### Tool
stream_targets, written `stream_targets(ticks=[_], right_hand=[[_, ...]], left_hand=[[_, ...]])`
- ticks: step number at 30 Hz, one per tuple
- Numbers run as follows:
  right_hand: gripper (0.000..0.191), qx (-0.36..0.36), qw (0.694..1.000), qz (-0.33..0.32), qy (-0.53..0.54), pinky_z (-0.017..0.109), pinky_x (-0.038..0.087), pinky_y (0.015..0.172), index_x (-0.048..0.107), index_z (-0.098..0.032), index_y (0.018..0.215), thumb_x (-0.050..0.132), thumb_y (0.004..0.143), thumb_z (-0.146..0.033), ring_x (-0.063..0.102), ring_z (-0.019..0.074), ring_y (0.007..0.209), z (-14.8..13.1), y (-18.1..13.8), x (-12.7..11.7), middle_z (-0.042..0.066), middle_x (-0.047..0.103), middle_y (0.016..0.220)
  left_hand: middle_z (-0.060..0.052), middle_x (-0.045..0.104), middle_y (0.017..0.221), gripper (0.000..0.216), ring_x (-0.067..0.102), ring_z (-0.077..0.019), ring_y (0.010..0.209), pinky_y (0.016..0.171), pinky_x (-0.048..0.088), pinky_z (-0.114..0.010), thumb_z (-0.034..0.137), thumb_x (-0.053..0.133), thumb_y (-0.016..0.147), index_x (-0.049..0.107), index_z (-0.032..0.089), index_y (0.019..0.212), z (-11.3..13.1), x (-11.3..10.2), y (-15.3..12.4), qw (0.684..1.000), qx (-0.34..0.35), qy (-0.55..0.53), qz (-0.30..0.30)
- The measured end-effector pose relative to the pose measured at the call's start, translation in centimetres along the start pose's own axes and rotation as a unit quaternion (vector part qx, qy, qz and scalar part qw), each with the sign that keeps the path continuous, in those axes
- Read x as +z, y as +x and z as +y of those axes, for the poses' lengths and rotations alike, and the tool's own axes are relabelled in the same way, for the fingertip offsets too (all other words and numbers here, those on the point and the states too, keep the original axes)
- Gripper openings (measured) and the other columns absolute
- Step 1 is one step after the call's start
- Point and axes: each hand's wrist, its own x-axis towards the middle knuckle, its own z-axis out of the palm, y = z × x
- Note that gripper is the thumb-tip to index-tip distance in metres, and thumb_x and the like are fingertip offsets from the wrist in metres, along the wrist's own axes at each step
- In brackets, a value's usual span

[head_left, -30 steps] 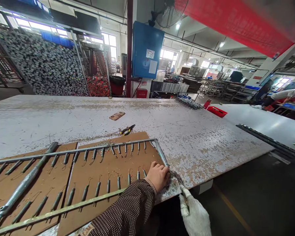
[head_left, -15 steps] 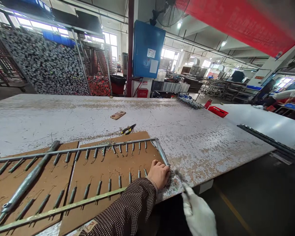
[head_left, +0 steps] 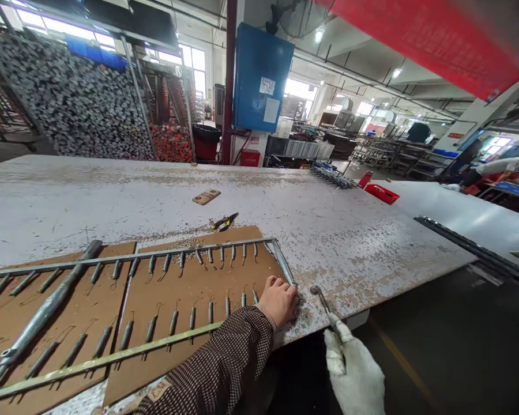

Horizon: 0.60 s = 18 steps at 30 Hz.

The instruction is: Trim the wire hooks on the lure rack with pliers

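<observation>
My bare left hand [head_left: 278, 301], in a checked sleeve, is closed around the right end of a metal frame [head_left: 283, 262], by its near corner. The frame lies over brown cardboard [head_left: 190, 300]. Along its long bars sit several grey, spring-like pieces [head_left: 174, 321] with thin wire hooks. My right hand [head_left: 355, 369], in a white glove, grips what looks like a small hammer [head_left: 324, 301]. Its dark rounded head is just right of the frame corner, apart from it. A thick grey metal tube [head_left: 52, 308] lies slanted across the cardboard at the left.
Pliers with yellow-and-black handles [head_left: 225, 222] and a flat brown object [head_left: 206, 197] lie beyond the frame. At the far right are a red tray [head_left: 381, 193], a bundle of metal rods [head_left: 334, 176] and long dark bars [head_left: 467, 242]. The worktable's edge [head_left: 398, 296] runs near my right hand.
The hammer has shifted slightly right and toward the frame's near side, and its head is now sharper. My left hand keeps its place on the frame corner. The view has tilted slightly.
</observation>
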Motion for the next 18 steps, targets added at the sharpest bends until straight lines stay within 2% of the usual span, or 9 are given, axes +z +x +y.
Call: stream_targets(ticks=[2, 6, 9, 11, 13, 15, 16, 18], right_hand=[[0.04, -0.015, 1.0, 0.012, -0.006, 0.03, 0.047, 0.063, 0.065, -0.014, 0.121, 0.042, 0.106, -0.043, 0.067, 0.0206, 0.069, 0.0, 0.0, 0.1, 0.006, 0.071, 0.08], [0.041, -0.066, 0.995, -0.066, -0.03, 0.029, 0.041, 0.052, 0.067, -0.015, 0.117, 0.033, 0.108, -0.037, 0.059, 0.0174, 0.053, -0.3, 0.4, -0.1, 0.001, 0.065, 0.064], [0.038, -0.024, 0.999, -0.02, -0.022, 0.029, 0.046, 0.061, 0.065, -0.012, 0.12, 0.041, 0.107, -0.038, 0.064, 0.0189, 0.066, -0.5, 0.7, -0.6, 0.005, 0.068, 0.073], [0.036, -0.024, 1.0, -0.009, -0.016, 0.03, 0.048, 0.069, 0.065, -0.013, 0.122, 0.044, 0.106, -0.037, 0.067, 0.0203, 0.075, -0.5, 0.9, -0.8, 0.007, 0.071, 0.082], [0.035, -0.06, 0.997, -0.046, -0.018, 0.029, 0.047, 0.065, 0.067, -0.016, 0.121, 0.04, 0.106, -0.035, 0.066, 0.0186, 0.07, -0.4, 1.0, -0.8, 0.006, 0.072, 0.082], [0.037, -0.08, 0.994, -0.077, -0.027, 0.029, 0.044, 0.058, 0.068, -0.017, 0.119, 0.037, 0.107, -0.034, 0.061, 0.0168, 0.059, -0.4, 1.1, -0.9, 0.003, 0.068, 0.072], [0.036, -0.072, 0.995, -0.069, -0.028, 0.029, 0.043, 0.057, 0.068, -0.016, 0.118, 0.038, 0.107, -0.034, 0.06, 0.0167, 0.058, -0.3, 1.2, -0.9, 0.003, 0.067, 0.07], [0.033, -0.037, 0.999, -0.019, -0.019, 0.029, 0.046, 0.065, 0.066, -0.014, 0.119, 0.044, 0.105, -0.035, 0.064, 0.0189, 0.069, -0.3, 1.2, -1.2, 0.006, 0.07, 0.077]], left_hand=[[-0.005, 0.068, 0.094, 0.017, 0.053, -0.0218, 0.097, 0.102, 0.027, -0.044, 0.031, 0.049, 0.099, 0.061, 0.022, 0.092, 0.0, 0.1, 0.0, 1.0, -0.005, 0.0, 0.001], [-0.005, 0.068, 0.095, 0.016, 0.052, -0.0223, 0.098, 0.101, 0.027, -0.043, 0.032, 0.051, 0.098, 0.062, 0.022, 0.093, 0.0, 0.3, 0.1, 1.0, -0.007, 0.005, -0.002], [-0.005, 0.067, 0.097, 0.021, 0.051, -0.0229, 0.098, 0.1, 0.027, -0.044, 0.034, 0.046, 0.101, 0.062, 0.022, 0.094, 0.2, 0.1, 0.0, 1.0, -0.012, 0.013, -0.002], [-0.006, 0.066, 0.1, 0.025, 0.05, -0.0229, 0.096, 0.098, 0.028, -0.044, 0.035, 0.041, 0.103, 0.061, 0.023, 0.096, 0.3, -0.1, 0.0, 1.0, -0.016, 0.008, -0.006], [-0.006, 0.065, 0.1, 0.025, 0.049, -0.0226, 0.096, 0.097, 0.028, -0.044, 0.034, 0.039, 0.103, 0.061, 0.023, 0.097, 0.3, -0.2, 0.0, 1.0, -0.015, 0.0, -0.008], [-0.006, 0.065, 0.098, 0.023, 0.049, -0.0227, 0.097, 0.098, 0.028, -0.044, 0.033, 0.042, 0.102, 0.062, 0.022, 0.097, 0.3, -0.2, 0.0, 1.0, -0.008, 0.001, -0.011], [-0.006, 0.064, 0.098, 0.022, 0.049, -0.0229, 0.097, 0.098, 0.028, -0.044, 0.033, 0.043, 0.102, 0.062, 0.022, 0.097, 0.3, -0.1, 0.0, 1.0, -0.005, 0.004, -0.012], [-0.006, 0.064, 0.099, 0.023, 0.049, -0.0234, 0.098, 0.098, 0.028, -0.044, 0.035, 0.042, 0.102, 0.061, 0.022, 0.097, 0.3, -0.1, 0.1, 1.0, -0.002, 0.012, -0.011]])
